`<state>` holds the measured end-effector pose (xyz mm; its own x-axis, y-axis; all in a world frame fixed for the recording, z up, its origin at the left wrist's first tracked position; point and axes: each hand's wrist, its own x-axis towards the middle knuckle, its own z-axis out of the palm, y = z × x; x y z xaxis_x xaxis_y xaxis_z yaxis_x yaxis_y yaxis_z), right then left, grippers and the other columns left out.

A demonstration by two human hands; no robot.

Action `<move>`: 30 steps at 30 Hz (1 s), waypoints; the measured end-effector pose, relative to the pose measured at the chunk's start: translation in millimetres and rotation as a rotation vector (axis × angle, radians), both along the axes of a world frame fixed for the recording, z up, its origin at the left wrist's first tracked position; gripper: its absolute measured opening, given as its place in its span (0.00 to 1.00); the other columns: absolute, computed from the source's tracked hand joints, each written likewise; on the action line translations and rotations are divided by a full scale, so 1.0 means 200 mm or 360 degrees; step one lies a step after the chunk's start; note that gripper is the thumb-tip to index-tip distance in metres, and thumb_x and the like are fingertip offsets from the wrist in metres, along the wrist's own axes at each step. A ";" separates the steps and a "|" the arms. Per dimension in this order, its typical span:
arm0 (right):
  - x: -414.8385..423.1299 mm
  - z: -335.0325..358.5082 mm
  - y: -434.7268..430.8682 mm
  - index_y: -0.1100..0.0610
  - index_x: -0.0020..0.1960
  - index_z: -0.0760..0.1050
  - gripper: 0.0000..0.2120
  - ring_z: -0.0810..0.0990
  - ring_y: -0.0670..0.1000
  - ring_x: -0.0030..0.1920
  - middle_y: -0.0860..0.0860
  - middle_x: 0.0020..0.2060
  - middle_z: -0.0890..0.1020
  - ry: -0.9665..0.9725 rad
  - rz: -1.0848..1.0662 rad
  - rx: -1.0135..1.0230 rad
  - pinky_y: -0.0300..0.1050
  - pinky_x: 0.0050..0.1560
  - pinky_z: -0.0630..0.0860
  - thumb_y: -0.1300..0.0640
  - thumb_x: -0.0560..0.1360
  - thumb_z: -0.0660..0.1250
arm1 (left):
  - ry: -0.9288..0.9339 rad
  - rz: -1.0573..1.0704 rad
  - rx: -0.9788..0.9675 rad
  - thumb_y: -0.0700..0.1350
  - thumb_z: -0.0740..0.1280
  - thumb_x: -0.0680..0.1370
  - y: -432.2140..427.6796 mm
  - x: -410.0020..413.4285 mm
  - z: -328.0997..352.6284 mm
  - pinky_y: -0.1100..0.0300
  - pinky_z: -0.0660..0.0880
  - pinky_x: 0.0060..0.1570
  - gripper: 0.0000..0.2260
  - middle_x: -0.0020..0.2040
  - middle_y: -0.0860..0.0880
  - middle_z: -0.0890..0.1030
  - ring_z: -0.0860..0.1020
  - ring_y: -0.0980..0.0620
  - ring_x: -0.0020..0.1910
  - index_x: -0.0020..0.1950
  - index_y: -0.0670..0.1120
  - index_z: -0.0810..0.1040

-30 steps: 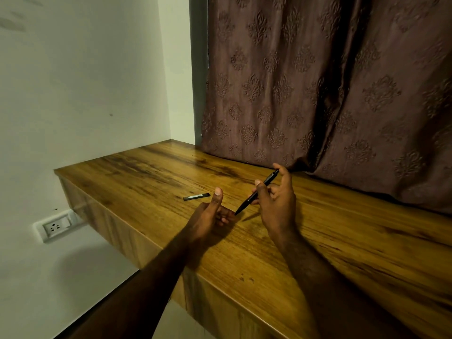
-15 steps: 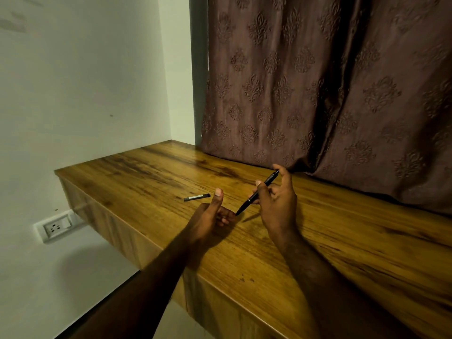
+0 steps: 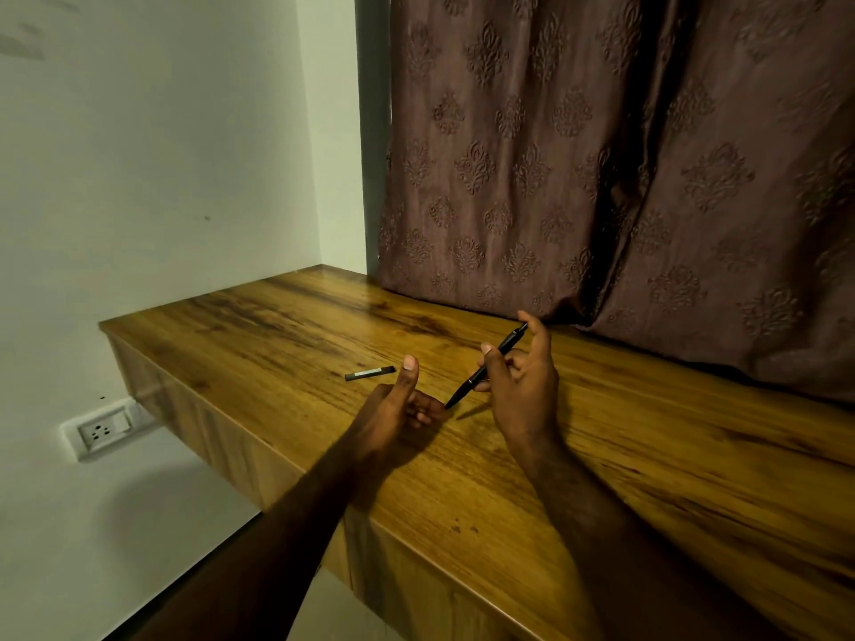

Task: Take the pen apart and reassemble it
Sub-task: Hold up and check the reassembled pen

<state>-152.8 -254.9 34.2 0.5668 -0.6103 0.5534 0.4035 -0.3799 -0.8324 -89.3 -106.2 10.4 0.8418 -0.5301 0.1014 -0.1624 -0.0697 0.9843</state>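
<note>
A slim black pen (image 3: 497, 360) is held tilted above the wooden table (image 3: 671, 464), its tip pointing down and left. My right hand (image 3: 527, 400) grips its middle between thumb and fingers, with the index finger near the top end. My left hand (image 3: 391, 409) rests on the table just left of the tip, thumb raised and fingers loosely curled. The tip touches or almost touches those fingertips. A short dark pen part with a pale stripe (image 3: 370, 372) lies flat on the table, a little left of my left thumb.
A brown patterned curtain (image 3: 601, 178) hangs down to the table's back edge behind my right hand. A pale wall (image 3: 162, 155) bounds the table on the left, with a white socket (image 3: 104, 427) below the tabletop. The table's front edge runs diagonally under my forearms.
</note>
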 end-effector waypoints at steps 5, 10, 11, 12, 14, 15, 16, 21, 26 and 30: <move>0.00 0.01 0.00 0.54 0.72 0.63 0.25 0.84 0.48 0.34 0.52 0.36 0.83 0.0002 0.0017 0.0010 0.41 0.31 0.81 0.59 0.77 0.67 | -0.0041 0.0015 0.0028 0.81 0.50 0.64 0.00 0.02 -0.01 0.54 0.73 0.47 0.45 0.42 0.41 0.85 0.81 0.49 0.42 0.42 0.43 0.85; 0.00 0.00 0.01 0.51 0.73 0.61 0.26 0.84 0.48 0.35 0.52 0.38 0.83 0.0029 0.0008 -0.0051 0.41 0.33 0.81 0.57 0.77 0.66 | -0.0053 0.0011 0.0014 0.81 0.50 0.62 0.00 0.02 -0.02 0.55 0.73 0.45 0.46 0.43 0.40 0.85 0.81 0.49 0.41 0.43 0.42 0.85; 0.01 0.00 0.00 0.52 0.72 0.63 0.25 0.84 0.49 0.34 0.53 0.38 0.83 0.0024 -0.0015 -0.0062 0.41 0.32 0.81 0.57 0.77 0.66 | -0.0063 0.0007 0.0016 0.81 0.50 0.62 0.00 0.02 -0.02 0.55 0.73 0.45 0.46 0.43 0.40 0.85 0.81 0.49 0.41 0.43 0.42 0.85; 0.01 0.00 0.00 0.52 0.72 0.63 0.25 0.84 0.49 0.34 0.53 0.37 0.83 0.0014 -0.0029 -0.0064 0.41 0.32 0.81 0.57 0.77 0.66 | -0.0074 0.0010 0.0025 0.81 0.50 0.63 0.00 0.02 -0.02 0.56 0.73 0.45 0.46 0.42 0.41 0.85 0.82 0.49 0.42 0.43 0.43 0.85; 0.01 0.00 -0.01 0.53 0.72 0.63 0.26 0.84 0.48 0.34 0.53 0.38 0.83 -0.0001 -0.0020 -0.0052 0.41 0.33 0.81 0.58 0.77 0.67 | -0.0087 0.0013 0.0042 0.81 0.49 0.63 0.00 0.02 -0.01 0.56 0.73 0.45 0.45 0.42 0.42 0.86 0.82 0.49 0.42 0.43 0.43 0.86; 0.01 0.00 -0.01 0.53 0.73 0.62 0.26 0.84 0.48 0.35 0.52 0.38 0.83 0.0000 -0.0010 -0.0048 0.41 0.33 0.82 0.58 0.77 0.67 | -0.0085 0.0012 0.0046 0.80 0.49 0.64 0.00 0.02 -0.01 0.57 0.73 0.45 0.45 0.42 0.42 0.86 0.82 0.49 0.42 0.43 0.43 0.86; 0.01 0.00 -0.01 0.53 0.73 0.61 0.27 0.84 0.47 0.35 0.52 0.37 0.83 0.0003 -0.0004 -0.0045 0.41 0.33 0.82 0.58 0.77 0.67 | -0.0075 0.0007 0.0041 0.79 0.49 0.65 0.00 0.02 -0.01 0.58 0.74 0.43 0.44 0.42 0.42 0.85 0.82 0.50 0.41 0.44 0.42 0.86; 0.01 0.00 -0.02 0.53 0.71 0.64 0.24 0.83 0.48 0.33 0.56 0.37 0.83 -0.0013 -0.0055 -0.0062 0.42 0.32 0.81 0.58 0.77 0.66 | -0.0049 0.0021 -0.0004 0.75 0.50 0.68 -0.01 0.02 -0.01 0.60 0.75 0.39 0.43 0.42 0.38 0.85 0.81 0.51 0.38 0.45 0.39 0.85; 0.00 0.00 0.00 0.53 0.73 0.61 0.27 0.84 0.45 0.36 0.49 0.37 0.83 -0.0023 0.0022 -0.0005 0.42 0.36 0.82 0.59 0.77 0.67 | -0.0043 0.0091 -0.0047 0.77 0.51 0.66 -0.01 0.05 -0.02 0.56 0.75 0.44 0.43 0.41 0.39 0.85 0.81 0.49 0.40 0.43 0.41 0.85; 0.00 0.00 -0.01 0.53 0.74 0.59 0.29 0.84 0.47 0.36 0.51 0.38 0.84 -0.0024 -0.0004 -0.0004 0.44 0.36 0.82 0.58 0.77 0.67 | -0.0023 0.0115 -0.0058 0.79 0.51 0.64 -0.01 0.05 -0.02 0.54 0.75 0.44 0.44 0.42 0.39 0.85 0.81 0.50 0.39 0.42 0.41 0.85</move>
